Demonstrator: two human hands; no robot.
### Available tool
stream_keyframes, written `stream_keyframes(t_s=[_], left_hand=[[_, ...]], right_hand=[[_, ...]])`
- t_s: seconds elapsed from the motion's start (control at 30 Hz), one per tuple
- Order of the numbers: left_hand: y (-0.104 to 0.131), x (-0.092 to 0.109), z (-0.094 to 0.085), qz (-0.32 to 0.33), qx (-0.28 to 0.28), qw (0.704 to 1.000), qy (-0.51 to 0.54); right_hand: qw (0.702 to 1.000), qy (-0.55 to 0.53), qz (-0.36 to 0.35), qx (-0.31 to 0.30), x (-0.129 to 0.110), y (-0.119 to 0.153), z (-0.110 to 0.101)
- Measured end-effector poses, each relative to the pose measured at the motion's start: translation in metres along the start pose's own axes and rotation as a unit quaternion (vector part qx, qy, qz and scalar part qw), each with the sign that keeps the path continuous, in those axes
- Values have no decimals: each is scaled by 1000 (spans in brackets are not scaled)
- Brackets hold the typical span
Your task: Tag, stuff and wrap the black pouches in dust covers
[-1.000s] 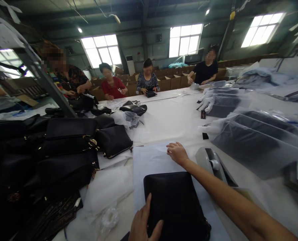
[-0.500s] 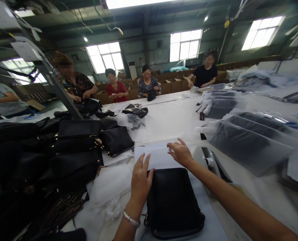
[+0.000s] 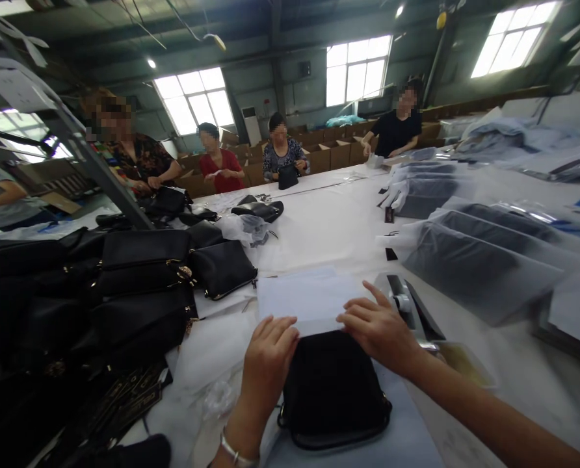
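A black bag (image 3: 336, 393) lies flat on the table in front of me, its top edge against white paper (image 3: 307, 296). My left hand (image 3: 270, 354) is at the bag's upper left corner, with thumb and fingers pinched on the near left edge of the paper. At the upper right corner of the bag, my right hand (image 3: 380, 328) pinches the paper's near right edge, its index finger raised. A strip of the paper's near edge looks folded between the hands.
Many black bags (image 3: 144, 250) are heaped at left, dark tags (image 3: 124, 403) below them. At right are a tape dispenser (image 3: 400, 299) and bags in translucent sleeves (image 3: 475, 253). Several people work across the table (image 3: 319, 214).
Both hands have closed on the paper's near edge; my right hand came down and nearer to me. The view has shifted slightly.
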State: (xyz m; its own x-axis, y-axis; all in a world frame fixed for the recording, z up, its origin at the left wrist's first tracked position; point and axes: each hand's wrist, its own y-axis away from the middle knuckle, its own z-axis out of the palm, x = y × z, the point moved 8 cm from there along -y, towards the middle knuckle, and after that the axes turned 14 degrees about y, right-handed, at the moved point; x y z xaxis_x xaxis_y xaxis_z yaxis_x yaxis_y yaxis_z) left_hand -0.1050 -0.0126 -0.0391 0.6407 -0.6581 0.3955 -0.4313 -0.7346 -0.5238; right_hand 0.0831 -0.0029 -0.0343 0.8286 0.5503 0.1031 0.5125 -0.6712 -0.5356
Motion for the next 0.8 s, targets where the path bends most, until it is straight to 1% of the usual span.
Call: stream_keyframes(t_s=[0.1,0.17,0.23,0.33,0.4,0.47,0.63,0.7,0.8], left_hand=[[38,12,13,-3,-14,1000,1],[54,13,23,-7,-21,1000,5],[60,12,30,-8,-24,1000,3],[58,10,35,2,-27,1000,-11],[55,9,37,18,-32,999,-20],[53,7,39,32,-36,999,-25],[53,3,44,35,-43,998,-27],[53,3,43,33,-43,998,-21],[53,4,41,32,-39,999,-4]], right_hand=[[1000,-24,-3,17,-23,38,-5],[999,-25,6,30,-32,57,-2],[999,-10,22,39,-35,71,2],[998,27,32,46,-34,80,7],[997,59,35,41,-28,78,9],[994,94,45,25,-17,71,12],[989,132,66,0,20,46,12],[988,135,75,-9,34,47,8],[987,138,73,-29,40,66,3]])
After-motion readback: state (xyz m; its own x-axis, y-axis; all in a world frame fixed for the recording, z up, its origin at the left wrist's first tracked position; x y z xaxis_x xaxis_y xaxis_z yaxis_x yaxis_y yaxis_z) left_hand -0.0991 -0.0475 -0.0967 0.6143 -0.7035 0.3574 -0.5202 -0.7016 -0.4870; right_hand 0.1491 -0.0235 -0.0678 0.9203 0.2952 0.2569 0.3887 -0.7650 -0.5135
